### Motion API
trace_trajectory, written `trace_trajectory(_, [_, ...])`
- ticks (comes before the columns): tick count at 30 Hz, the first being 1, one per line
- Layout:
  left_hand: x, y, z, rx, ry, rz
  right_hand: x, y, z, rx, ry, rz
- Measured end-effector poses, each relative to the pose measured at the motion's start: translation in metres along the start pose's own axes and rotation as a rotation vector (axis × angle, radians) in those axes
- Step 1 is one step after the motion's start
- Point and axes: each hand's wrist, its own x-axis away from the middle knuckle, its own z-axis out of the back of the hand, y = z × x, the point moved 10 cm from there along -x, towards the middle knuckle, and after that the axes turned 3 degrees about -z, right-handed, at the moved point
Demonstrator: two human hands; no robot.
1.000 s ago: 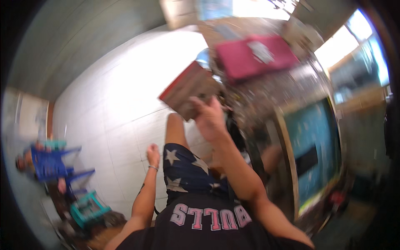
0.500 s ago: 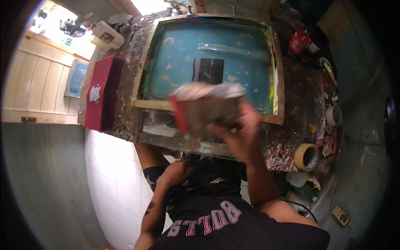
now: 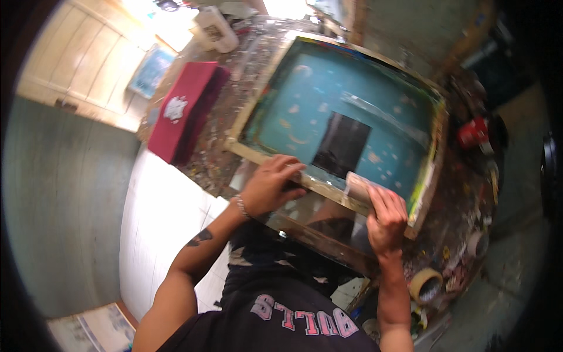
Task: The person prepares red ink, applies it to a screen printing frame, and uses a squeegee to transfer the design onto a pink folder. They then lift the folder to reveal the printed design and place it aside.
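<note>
A wooden-framed printing screen (image 3: 264,154) with teal mesh lies on the worktable, with a dark rectangle (image 3: 343,144) in the mesh near its front rail. My left hand (image 3: 271,183) is closed over that front rail, fingers on top and thumb on the near side. Farther right along the rail, my right hand (image 3: 387,216) grips a pale, block-like squeegee (image 3: 358,186). Its end is over the rail, close to the dark rectangle's lower corner; my fingers hide most of it, and I cannot tell whether it touches the mesh.
A maroon slab with a white blotch (image 3: 190,111) lies left of the screen. Behind it stands a white jug (image 3: 217,30). Right of the screen are a red container (image 3: 474,134) and a roll of tape (image 3: 426,285). A wall closes off the right side.
My left hand has risen from my lap to the screen's front rail. My right hand has lowered the squeegee to the rail's right part. The view has tilted, turning the screen clockwise.
</note>
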Motion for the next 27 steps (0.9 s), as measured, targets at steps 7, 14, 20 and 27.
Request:
trace_trajectory(7, [-0.015,-0.002,-0.015,0.019,-0.064,-0.046,0.024,0.013,-0.033,0.145,-0.223,-0.044])
trace_trajectory(14, [-0.019,-0.014,-0.032,0.143,-0.004,-0.023,0.000,0.038,0.028,-0.096,0.060,-0.137])
trace_trajectory(20, [-0.014,-0.012,-0.030,0.201,0.169,-0.141,0.003,0.160,0.102,-0.152,0.478,-0.611])
trace_trajectory(27, [-0.108,0.071,0.014,0.345,0.251,-0.328,0.021,0.199,0.135,-0.202,0.635,-0.629])
